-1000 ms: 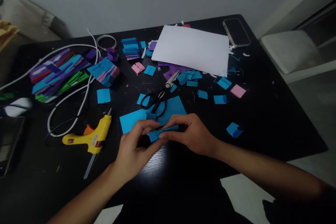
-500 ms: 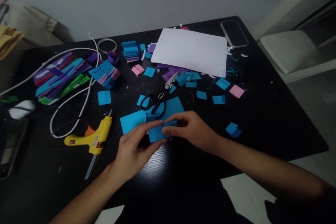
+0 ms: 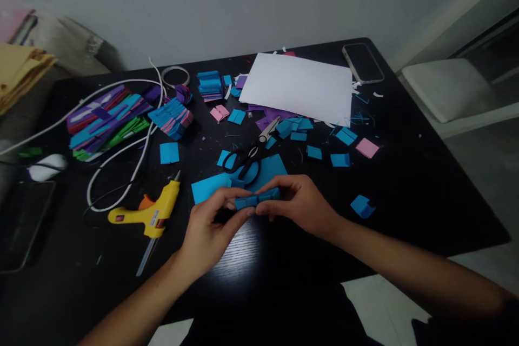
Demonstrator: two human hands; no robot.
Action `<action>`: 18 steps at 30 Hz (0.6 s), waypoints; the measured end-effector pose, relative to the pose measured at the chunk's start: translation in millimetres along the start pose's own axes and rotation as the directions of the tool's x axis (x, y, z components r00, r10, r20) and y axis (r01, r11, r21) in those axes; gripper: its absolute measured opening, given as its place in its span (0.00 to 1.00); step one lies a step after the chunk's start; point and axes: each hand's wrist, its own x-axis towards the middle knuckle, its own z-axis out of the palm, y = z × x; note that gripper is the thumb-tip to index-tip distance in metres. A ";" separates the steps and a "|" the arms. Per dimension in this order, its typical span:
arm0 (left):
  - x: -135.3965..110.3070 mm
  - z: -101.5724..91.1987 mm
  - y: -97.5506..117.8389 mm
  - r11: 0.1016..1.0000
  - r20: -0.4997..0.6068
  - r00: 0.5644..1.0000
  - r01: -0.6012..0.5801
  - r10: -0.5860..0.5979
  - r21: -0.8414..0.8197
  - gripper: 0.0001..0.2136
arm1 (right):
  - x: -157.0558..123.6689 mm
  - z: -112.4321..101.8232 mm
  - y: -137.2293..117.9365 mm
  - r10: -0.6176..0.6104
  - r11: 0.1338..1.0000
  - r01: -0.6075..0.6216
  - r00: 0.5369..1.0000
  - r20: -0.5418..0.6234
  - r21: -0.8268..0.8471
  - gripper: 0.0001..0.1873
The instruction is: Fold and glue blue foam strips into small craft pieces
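Between my two hands is a folded blue paper piece [image 3: 246, 202], turned so its narrow edge faces me. My left hand [image 3: 211, 221] pinches its left end between thumb and fingers. The right end is gripped by my right hand [image 3: 302, 203], thumb below and index finger above. Just beyond them a blue paper sheet [image 3: 206, 186] lies on the black table, with black-handled scissors [image 3: 254, 150] resting partly over it. To the left of my left hand lies a yellow glue gun [image 3: 151, 213] with a clear glue stick [image 3: 146, 257] poking out of its back.
Small blue and pink folded papers [image 3: 367, 147] are scattered about. A white sheet [image 3: 300, 86] and a phone [image 3: 363, 62] lie at the back. On the left are a white cable [image 3: 117, 158], bundled colored strips [image 3: 106, 119], a mouse [image 3: 47, 167] and a dark device [image 3: 26, 224].
My hands have tilted the blue paper piece, so its broad creased face no longer shows and its edge does. The whole view has shifted slightly; the table items lie as before.
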 end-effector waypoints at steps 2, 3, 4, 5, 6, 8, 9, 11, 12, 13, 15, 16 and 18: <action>0.5 -0.1 -2.3 0.999 -0.027 0.999 0.044 -0.045 -0.028 0.07 | 0.8 -2.8 -1.4 -0.001 1.000 0.000 1.000 0.022 0.016 0.18; 0.7 -0.3 -3.2 0.997 -0.041 0.997 0.066 -0.068 -0.043 0.07 | 1.3 -4.3 -2.3 -0.017 1.000 0.016 0.999 0.034 0.021 0.18; 0.9 -0.5 -3.9 0.995 -0.054 0.995 0.085 -0.088 -0.057 0.06 | 1.7 -5.6 -3.1 -0.037 0.999 0.036 0.998 0.045 0.027 0.17; 1.1 -0.7 -4.4 0.992 -0.063 0.992 0.102 -0.106 -0.069 0.05 | 2.1 -6.7 -3.9 -0.055 0.998 0.053 0.997 0.055 0.033 0.16; 1.5 -0.9 -4.6 0.990 -0.066 0.990 0.116 -0.121 -0.081 0.05 | 2.3 -7.5 -4.3 -0.069 0.997 0.067 0.996 0.062 0.033 0.15; 2.3 -1.3 -4.3 0.986 -0.058 0.988 0.136 -0.142 -0.096 0.03 | 2.3 -7.9 -4.2 -0.085 0.996 0.085 0.995 0.060 0.002 0.12; 2.7 -1.5 -3.9 0.984 -0.047 0.988 0.145 -0.150 -0.102 0.03 | 1.8 -7.5 -3.7 -0.093 0.995 0.094 0.995 0.047 -0.028 0.12; 3.4 -1.8 -3.0 0.982 -0.026 0.987 0.153 -0.156 -0.107 0.04 | 0.1 -5.9 -2.0 -0.111 0.988 0.112 0.994 0.012 -0.105 0.11; 3.6 -1.9 -2.5 0.983 -0.022 0.988 0.151 -0.154 -0.104 0.04 | -1.1 -4.9 -1.0 -0.122 0.983 0.120 0.993 -0.004 -0.139 0.11; 3.7 -2.0 -2.1 0.984 -0.024 0.989 0.146 -0.149 -0.099 0.04 | -2.4 -3.9 0.0 -0.132 0.978 0.127 0.991 -0.018 -0.164 0.10; 3.8 -1.8 -1.6 0.988 -0.040 0.990 0.129 -0.132 -0.083 0.04 | -4.5 -2.1 1.8 -0.149 0.972 0.140 0.988 -0.032 -0.190 0.09; 3.7 -1.6 -1.6 0.990 -0.047 0.991 0.121 -0.125 -0.074 0.04 | -5.2 -1.5 2.5 -0.157 0.969 0.147 0.987 -0.038 -0.200 0.09; 3.7 -1.1 -1.8 0.992 -0.051 0.993 0.106 -0.110 -0.066 0.04 | -5.5 -0.6 3.7 -0.166 0.963 0.151 0.985 -0.049 -0.223 0.09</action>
